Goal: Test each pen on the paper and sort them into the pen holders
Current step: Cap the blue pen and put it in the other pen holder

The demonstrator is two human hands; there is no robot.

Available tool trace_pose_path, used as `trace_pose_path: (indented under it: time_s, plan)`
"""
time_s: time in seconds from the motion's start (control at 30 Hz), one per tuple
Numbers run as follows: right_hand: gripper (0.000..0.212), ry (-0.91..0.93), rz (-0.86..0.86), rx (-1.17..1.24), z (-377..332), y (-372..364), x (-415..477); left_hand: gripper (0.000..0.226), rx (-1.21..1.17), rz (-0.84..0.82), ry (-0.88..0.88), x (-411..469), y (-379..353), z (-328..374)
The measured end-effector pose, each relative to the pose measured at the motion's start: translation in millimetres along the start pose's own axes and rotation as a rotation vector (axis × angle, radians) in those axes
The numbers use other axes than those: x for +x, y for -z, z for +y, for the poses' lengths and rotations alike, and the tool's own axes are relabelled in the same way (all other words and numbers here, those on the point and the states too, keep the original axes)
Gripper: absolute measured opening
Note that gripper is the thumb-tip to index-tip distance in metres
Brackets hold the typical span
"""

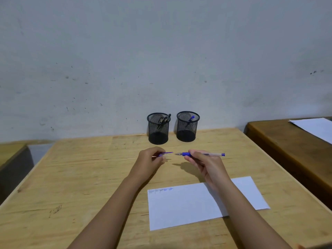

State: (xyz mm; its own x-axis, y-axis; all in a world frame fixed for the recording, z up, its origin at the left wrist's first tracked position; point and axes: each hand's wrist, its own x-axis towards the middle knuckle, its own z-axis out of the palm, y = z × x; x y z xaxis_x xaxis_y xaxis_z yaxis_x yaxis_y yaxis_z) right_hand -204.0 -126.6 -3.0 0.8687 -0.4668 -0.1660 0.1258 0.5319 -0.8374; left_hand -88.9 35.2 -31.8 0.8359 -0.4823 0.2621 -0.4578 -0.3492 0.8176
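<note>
Two hands are raised over the desk (71, 177), facing each other just in front of the holders. The right hand (201, 162) pinches a pen (213, 154) at its blue grip, barrel lying level, bare tip pointing left and blue end plug pointing right. The left hand (150, 159) is closed on the blue cap (167, 153), whose open end points right toward the tip; cap and tip are near but apart, with a small gap between them.

Nearer the person, a paper (188, 205) lies flat on the desk, partly under the right forearm, with a short row of scribbles (160, 190) along its top left edge.

At the back of the desk, near the wall (161, 51), stand two black mesh holders side by side, not touching. The left holder (158, 135) has several dark pens (164, 120) leaning in it; the right holder (186, 133) has one blue pen (190, 120).

Another desk (287, 137) at right carries white sheets (314, 128).
</note>
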Motion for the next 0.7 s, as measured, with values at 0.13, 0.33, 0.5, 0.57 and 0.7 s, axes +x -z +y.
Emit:
trace_pose_path:
  time_s: [0.13,0.33,0.5,0.57,0.7]
  plan:
    - [0.015,0.014,-0.002,0.004,-2,-2,-3,0.014,-0.209,0.040,0.027,-7,-2,21]
    - [0.019,0.033,-0.018,0.012,-12,2,-12,0.018,-0.249,-0.002,-0.027,-13,5,42]
    - [0.019,0.011,-0.092,-0.016,-18,-1,-19,0.018,-0.337,-0.055,-0.047,-22,7,53]
    - [0.015,0.014,-0.134,-0.014,-17,-5,-21,0.016,-0.449,-0.059,-0.018,-24,7,59]
    - [0.012,0.036,-0.191,-0.014,-16,-8,-26,0.015,-0.553,-0.039,0.024,-29,8,61]
